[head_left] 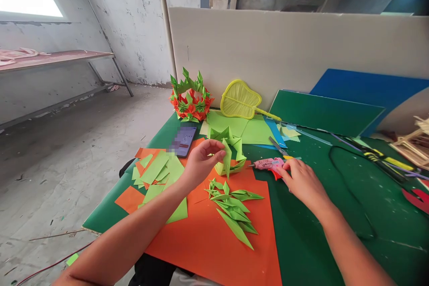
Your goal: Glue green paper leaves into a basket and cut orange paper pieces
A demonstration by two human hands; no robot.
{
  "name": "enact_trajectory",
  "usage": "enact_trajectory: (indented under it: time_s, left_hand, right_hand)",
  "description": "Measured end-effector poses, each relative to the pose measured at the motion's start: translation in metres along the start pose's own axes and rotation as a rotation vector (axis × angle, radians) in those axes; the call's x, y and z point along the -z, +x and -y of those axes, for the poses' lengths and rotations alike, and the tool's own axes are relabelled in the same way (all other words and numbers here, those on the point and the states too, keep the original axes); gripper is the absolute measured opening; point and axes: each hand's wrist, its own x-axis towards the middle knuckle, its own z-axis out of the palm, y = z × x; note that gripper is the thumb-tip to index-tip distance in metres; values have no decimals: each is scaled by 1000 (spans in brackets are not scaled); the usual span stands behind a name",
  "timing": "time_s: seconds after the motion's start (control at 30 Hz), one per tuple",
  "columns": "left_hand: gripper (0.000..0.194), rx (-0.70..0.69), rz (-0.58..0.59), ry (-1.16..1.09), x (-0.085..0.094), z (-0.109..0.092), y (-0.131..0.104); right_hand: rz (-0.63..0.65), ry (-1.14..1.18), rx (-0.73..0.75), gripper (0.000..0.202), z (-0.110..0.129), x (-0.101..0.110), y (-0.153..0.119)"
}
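At center frame, the left hand (203, 161) pinches a pointed green origami piece (227, 161) between thumb and forefinger, before a folded green paper ring (237, 145); the right hand (304, 183) closes on a pink glue gun (268, 164). Loose green origami pieces (236, 211) lie below on orange paper (201, 241). Left of center, a smartphone (187, 138) shows partly blurred writing. The green tabletop's (301, 241) edge slants lower left; its surface spreads lower right.
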Motion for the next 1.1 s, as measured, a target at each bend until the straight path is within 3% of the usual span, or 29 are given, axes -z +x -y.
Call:
enact_trajectory:
  time_s: [0.07, 0.1, 0.23, 0.33, 0.43, 0.57, 0.7, 0.77, 0.9, 1.1]
  left_hand:
    - [24, -19, -4, 25, 0, -1, 0]
    - [23, -30, -7, 32, -1, -1, -1]
    - [24, -61, -13, 34, -6, -6, -4]
    - [26, -69, -4, 18, -10, -7, -8]
    - [27, -81, 1, -16, -10, -6, -9]
    - [20, -139, 9, 79, -2, -9, -5]
    - [8, -382, 24, 525, 15, -20, 3]
    - [19, -454, 117, 729, 22, -25, 4]
    - [49, -365, 282, 921, 29, -21, 0]
    - [52, -288, 328, 958, 24, -8, 1]
  right_hand:
    - [-68, 44, 64, 43, 14, 11, 1]
    - [-42, 111, 81, 41, 24, 18, 1]
    - [245, 595, 64, 37, 74, 40, 8]
    - [350, 754, 88, 38, 105, 39, 19]
    - [382, 827, 109, 36, 121, 30, 31]
    - [328, 866, 63, 34, 125, 28, 38]
    - [104, 831, 8, 33, 123, 32, 40]
    - [-9, 751, 71, 29, 124, 30, 39]
    - [-92, 569, 248, 19, 131, 20, 37]
    - [-29, 496, 325, 15, 138, 14, 31]
